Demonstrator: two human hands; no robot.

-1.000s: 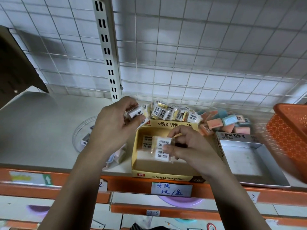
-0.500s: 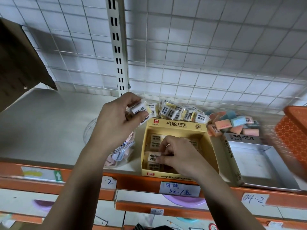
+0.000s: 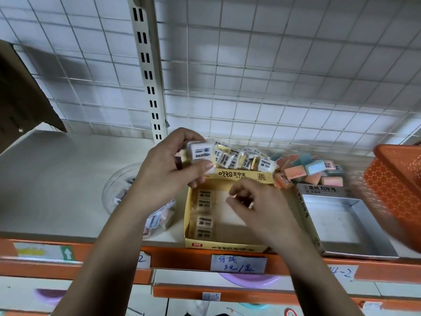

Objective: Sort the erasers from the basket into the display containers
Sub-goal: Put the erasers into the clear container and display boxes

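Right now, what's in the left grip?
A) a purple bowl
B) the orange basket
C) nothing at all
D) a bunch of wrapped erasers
D: the left grip is curled round a small stack of wrapped erasers, close by the yellow box.

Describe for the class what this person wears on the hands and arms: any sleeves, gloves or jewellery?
Nothing worn shows. The left hand and right hand are bare, with no gloves or rings. The left forearm and right forearm are bare down to the picture's lower edge: no sleeve, watch or bracelet in view.
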